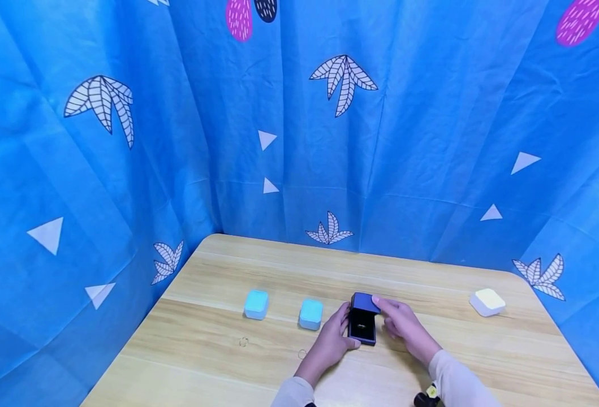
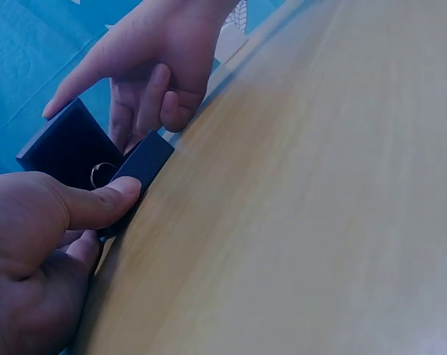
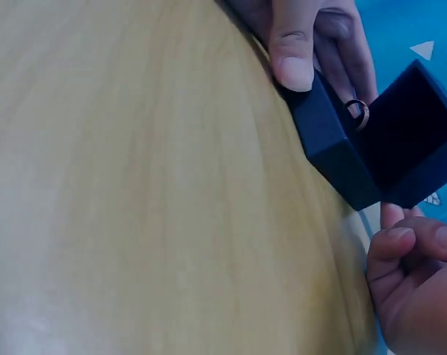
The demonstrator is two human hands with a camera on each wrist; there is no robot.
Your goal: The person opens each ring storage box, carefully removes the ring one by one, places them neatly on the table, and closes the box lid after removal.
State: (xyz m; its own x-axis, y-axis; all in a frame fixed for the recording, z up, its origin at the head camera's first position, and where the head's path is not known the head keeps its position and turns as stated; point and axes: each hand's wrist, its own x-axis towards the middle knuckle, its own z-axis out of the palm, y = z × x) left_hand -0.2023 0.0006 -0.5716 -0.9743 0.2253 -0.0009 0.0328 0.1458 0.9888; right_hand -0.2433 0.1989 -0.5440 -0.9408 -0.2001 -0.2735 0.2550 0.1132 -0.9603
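Note:
A dark blue ring box (image 1: pixel 364 341) stands on the table with its lid (image 1: pixel 363 301) raised. Upright in its dark slot sits a ring (image 3: pixel 365 113). My left hand (image 1: pixel 330 342) grips the box's base from the left, the thumb on the front face and the other fingers along the side. On the right, my right hand (image 1: pixel 405 327) touches the raised lid with a straight index finger; its other fingers are bent beside the box, apparently not wrapped around it. The left wrist view shows that fingertip on the lid's edge.
Two light-blue boxes (image 1: pixel 256 304) (image 1: pixel 311 314) stand left of the ring box. In front of them lie two thin rings (image 1: pixel 244 341) (image 1: pixel 302 354) on the wooden table (image 1: pixel 202 362). A whitish box (image 1: pixel 487 302) is at the far right. A blue curtain (image 1: pixel 421 141) hangs behind.

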